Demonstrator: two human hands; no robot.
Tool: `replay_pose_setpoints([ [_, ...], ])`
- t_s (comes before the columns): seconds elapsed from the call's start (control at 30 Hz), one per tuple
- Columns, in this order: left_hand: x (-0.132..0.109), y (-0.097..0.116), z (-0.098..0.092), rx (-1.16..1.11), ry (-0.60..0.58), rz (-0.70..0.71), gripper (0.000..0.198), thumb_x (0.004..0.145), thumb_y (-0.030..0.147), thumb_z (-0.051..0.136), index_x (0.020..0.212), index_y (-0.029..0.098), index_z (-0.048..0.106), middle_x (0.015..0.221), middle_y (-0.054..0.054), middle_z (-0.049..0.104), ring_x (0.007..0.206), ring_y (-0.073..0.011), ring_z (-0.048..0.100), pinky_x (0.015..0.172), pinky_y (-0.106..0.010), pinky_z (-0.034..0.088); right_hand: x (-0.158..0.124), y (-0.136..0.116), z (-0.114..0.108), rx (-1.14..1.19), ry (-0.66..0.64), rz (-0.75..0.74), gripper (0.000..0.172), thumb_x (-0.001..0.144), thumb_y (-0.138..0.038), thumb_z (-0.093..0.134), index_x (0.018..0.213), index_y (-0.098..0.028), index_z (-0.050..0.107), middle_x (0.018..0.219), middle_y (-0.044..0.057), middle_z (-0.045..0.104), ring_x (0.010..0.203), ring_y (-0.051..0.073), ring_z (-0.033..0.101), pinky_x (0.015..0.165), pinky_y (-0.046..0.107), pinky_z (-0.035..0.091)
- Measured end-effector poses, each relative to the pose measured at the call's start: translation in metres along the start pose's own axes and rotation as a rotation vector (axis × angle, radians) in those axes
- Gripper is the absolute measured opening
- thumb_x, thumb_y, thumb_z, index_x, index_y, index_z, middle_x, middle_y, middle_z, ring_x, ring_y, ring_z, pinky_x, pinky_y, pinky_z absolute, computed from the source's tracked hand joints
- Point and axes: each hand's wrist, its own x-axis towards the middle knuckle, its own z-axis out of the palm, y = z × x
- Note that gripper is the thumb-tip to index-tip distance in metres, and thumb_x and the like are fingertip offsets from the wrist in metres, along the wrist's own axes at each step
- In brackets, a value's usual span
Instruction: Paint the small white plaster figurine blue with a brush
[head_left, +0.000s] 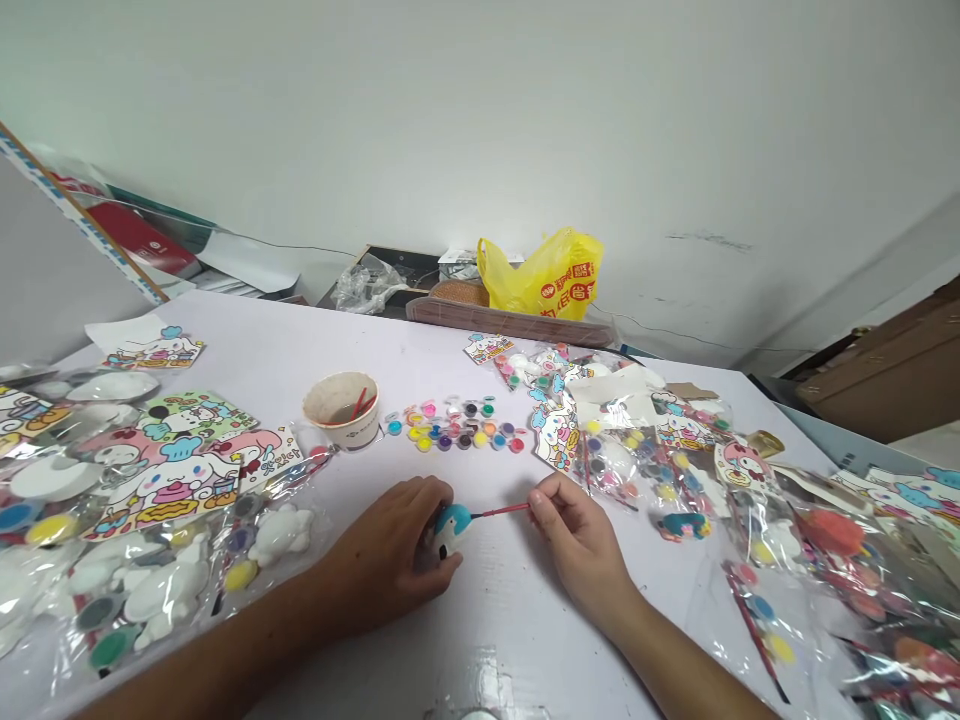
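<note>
One small rounded figurine sits in the curl of the left hand, midway between the table's left and right edges and well in from its far edge; whether its base rests on the table cannot be told. Its colouring looks partly done: a smooth blue covers the top and a small dark patch marks the side, while the lower white seems left bare. Thumb and fingers of the right hand pinch a slim red brush, its dark tip at the blue. Beyond, towards the far edge, lie round plastic paint pots and a papery tub of murky liquid. Glossy, crinkled packets with matt white shapes crowd the left edge; towards the right edge, a lumpy multicoloured piece lies beside more clear packets.
</note>
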Motion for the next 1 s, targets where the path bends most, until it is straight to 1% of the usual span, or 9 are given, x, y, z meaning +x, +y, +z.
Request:
replay_pose_setpoints([
  [0.1, -0.0002, 0.0001, -0.0008, -0.011, 0.001, -0.002, 0.022, 0.083, 0.029, 0.057, 0.099, 0.021, 0.044, 0.090, -0.002, 0.054, 0.078, -0.0201, 0.050, 0.070, -0.033, 0.041, -0.0003, 0.0001, 0.0005, 0.011, -0.023, 0.002, 0.036, 0.095, -0.048, 0.051, 0.073, -0.020, 0.049, 0.062, -0.005, 0.043, 0.057, 0.012, 0.035, 0.054, 0.025, 0.029],
  [0.27, -0.0006, 0.0013, -0.0041, -0.029, -0.029, 0.008, 0.023, 0.085, 0.031, 0.056, 0.102, 0.021, 0.044, 0.091, -0.002, 0.055, 0.078, -0.0195, 0.051, 0.070, -0.033, 0.042, 0.0006, -0.0012, 0.0004, 0.025, -0.018, 0.018, 0.036, 0.095, -0.049, 0.051, 0.073, -0.020, 0.050, 0.062, -0.004, 0.044, 0.057, 0.012, 0.036, 0.054, 0.025, 0.030],
  [0.37, -0.0015, 0.0015, -0.0056, -0.064, -0.054, 0.032, 0.024, 0.087, 0.032, 0.056, 0.105, 0.021, 0.044, 0.094, -0.003, 0.055, 0.081, -0.0197, 0.052, 0.072, -0.033, 0.043, 0.0008, -0.0010, 0.0003, 0.034, -0.033, 0.026, 0.037, 0.094, -0.052, 0.050, 0.073, -0.021, 0.049, 0.062, -0.004, 0.042, 0.057, 0.013, 0.035, 0.054, 0.025, 0.029],
  [0.47, -0.0025, 0.0012, -0.0063, -0.086, -0.056, 0.055, 0.025, 0.088, 0.031, 0.057, 0.108, 0.022, 0.044, 0.100, -0.003, 0.056, 0.086, -0.0204, 0.053, 0.076, -0.033, 0.044, 0.0004, -0.0004, 0.0001, 0.038, -0.064, 0.035, 0.038, 0.094, -0.053, 0.049, 0.074, -0.021, 0.050, 0.062, -0.005, 0.040, 0.056, 0.013, 0.034, 0.053, 0.025, 0.027],
  [0.53, -0.0030, 0.0010, -0.0064, -0.091, -0.053, 0.060, 0.025, 0.088, 0.029, 0.057, 0.108, 0.022, 0.044, 0.102, -0.003, 0.055, 0.089, -0.0205, 0.053, 0.077, -0.033, 0.044, 0.0003, -0.0006, -0.0003, 0.035, -0.062, 0.038, 0.037, 0.095, -0.052, 0.049, 0.074, -0.021, 0.050, 0.062, -0.005, 0.041, 0.056, 0.013, 0.034, 0.054, 0.025, 0.027],
  [0.63, -0.0036, 0.0009, -0.0061, -0.102, -0.060, 0.053, 0.026, 0.088, 0.028, 0.057, 0.109, 0.023, 0.043, 0.101, -0.003, 0.055, 0.087, -0.0202, 0.053, 0.077, -0.033, 0.044, 0.0002, -0.0015, -0.0007, 0.035, -0.041, 0.032, 0.037, 0.095, -0.051, 0.050, 0.073, -0.021, 0.049, 0.062, -0.004, 0.042, 0.057, 0.013, 0.034, 0.054, 0.025, 0.028],
  [0.83, -0.0043, 0.0003, -0.0056, -0.117, -0.056, 0.048, 0.027, 0.090, 0.030, 0.056, 0.112, 0.023, 0.041, 0.102, -0.003, 0.054, 0.087, -0.0198, 0.053, 0.077, -0.033, 0.045, -0.0003, -0.0012, -0.0009, 0.053, -0.065, 0.026, 0.036, 0.095, -0.050, 0.050, 0.074, -0.021, 0.049, 0.063, -0.004, 0.042, 0.057, 0.012, 0.034, 0.054, 0.025, 0.028],
  [1.0, -0.0040, 0.0008, -0.0072, -0.134, -0.063, 0.025, 0.028, 0.091, 0.031, 0.056, 0.113, 0.023, 0.041, 0.100, -0.003, 0.055, 0.085, -0.0194, 0.053, 0.076, -0.033, 0.046, 0.0012, -0.0034, -0.0011, 0.043, -0.043, 0.018, 0.037, 0.095, -0.051, 0.050, 0.073, -0.021, 0.050, 0.062, -0.004, 0.044, 0.057, 0.013, 0.037, 0.054, 0.026, 0.029],
])
